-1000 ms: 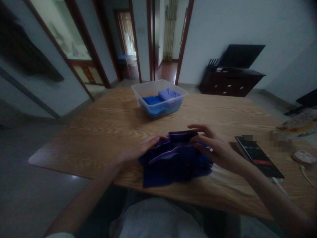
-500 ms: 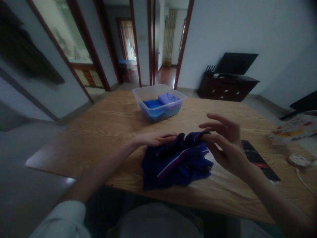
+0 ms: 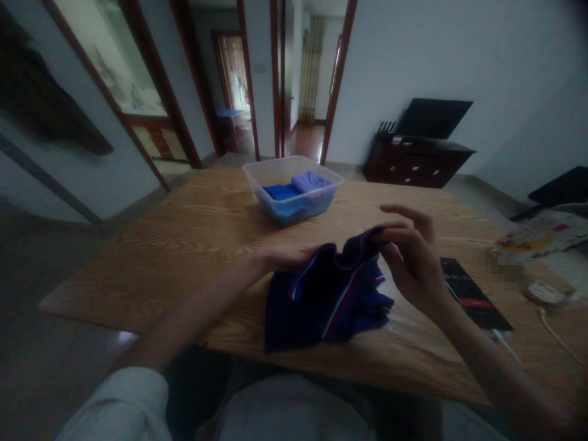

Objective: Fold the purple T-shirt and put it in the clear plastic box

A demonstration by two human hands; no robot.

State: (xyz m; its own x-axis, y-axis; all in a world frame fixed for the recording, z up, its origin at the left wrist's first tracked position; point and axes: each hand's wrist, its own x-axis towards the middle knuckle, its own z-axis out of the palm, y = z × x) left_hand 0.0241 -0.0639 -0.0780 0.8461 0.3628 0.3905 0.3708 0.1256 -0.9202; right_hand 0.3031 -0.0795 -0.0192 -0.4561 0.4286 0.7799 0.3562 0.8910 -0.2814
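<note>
A dark blue garment [image 3: 298, 321] with white and red striped trim lies bunched on the wooden table, its upper part lifted into an open fold. At its left upper edge, my left hand [image 3: 290, 256] grips the fabric, the fingertips partly hidden behind the cloth. My right hand [image 3: 416, 263] pinches the raised right edge between thumb and fingers, with another finger stretched out above. Beyond the garment stands a clear plastic bin [image 3: 261, 205] containing a folded blue cloth [image 3: 282, 192] and a folded purple cloth [image 3: 311, 182].
Right of my right hand lies a black phone [image 3: 480, 294] with a cable plugged in. Farther right are a small round whitish item [image 3: 546, 293] and a printed bag [image 3: 544, 233]. The wooden table [image 3: 184, 233] has its near edge at my lap.
My right hand has raised the garment's right edge and turned it, so the fold gapes wider and the striped trim shifts right. My left hand has moved slightly behind the cloth.
</note>
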